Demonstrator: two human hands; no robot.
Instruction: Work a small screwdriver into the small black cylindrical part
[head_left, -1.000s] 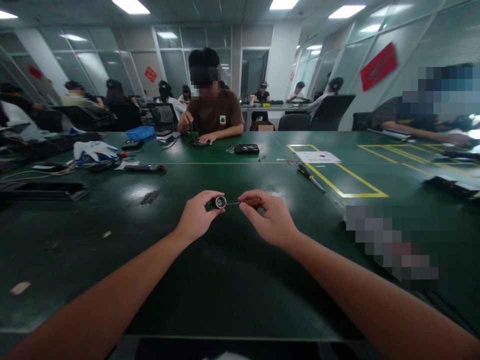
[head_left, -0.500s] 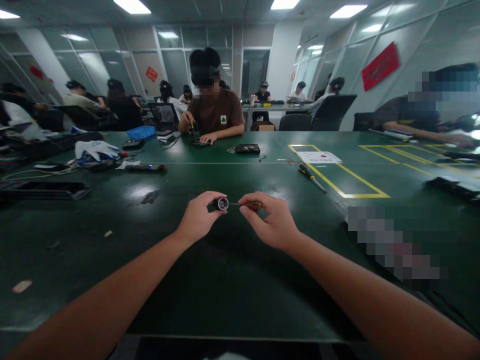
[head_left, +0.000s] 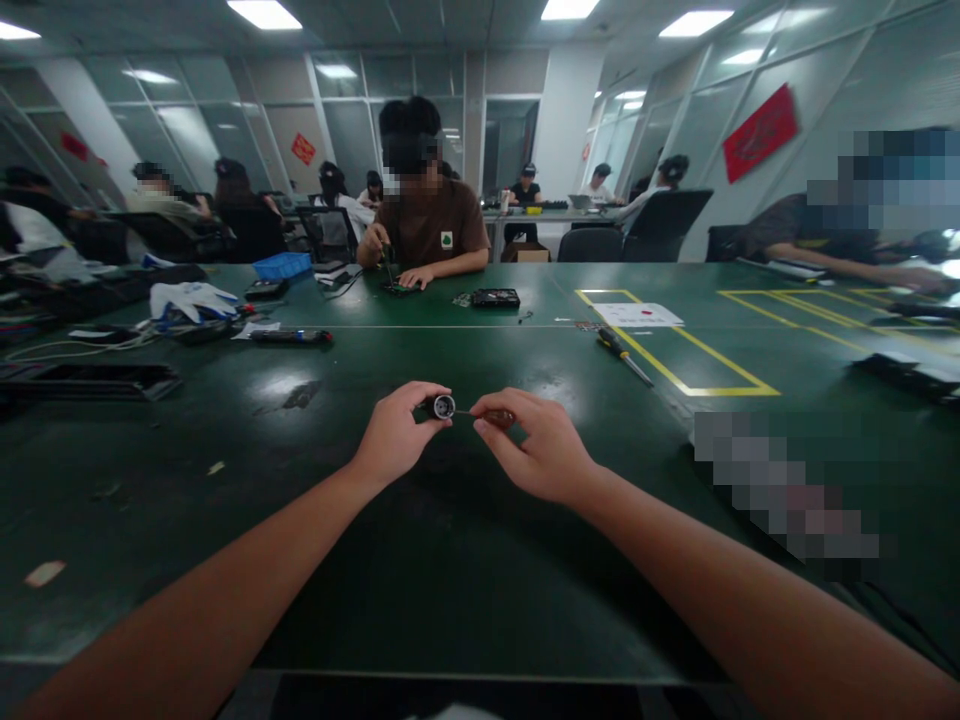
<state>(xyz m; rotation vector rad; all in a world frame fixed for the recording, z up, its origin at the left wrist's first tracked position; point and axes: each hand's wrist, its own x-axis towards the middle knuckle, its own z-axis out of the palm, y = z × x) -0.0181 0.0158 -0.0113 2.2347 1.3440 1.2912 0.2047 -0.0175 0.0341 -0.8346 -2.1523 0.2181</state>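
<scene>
Between the thumb and fingers of my left hand is a small dark cylindrical part. Its round, pale-rimmed open end faces me, with some detail inside too small to make out. My right hand is closed on a small screwdriver with a reddish-brown handle. The thin shaft points left and its tip reaches the rim of the cylinder; I cannot tell whether it goes inside. Both hands are held above the green table.
A yellow-black screwdriver lies right of centre near a white paper. White gloves, a dark tool and a blue basket are at left. Across the table a person works beside a black box.
My right hand has shifted slightly left and its fingers have moved, showing more of the screwdriver handle. The cylinder in my left hand has moved very slightly left.
</scene>
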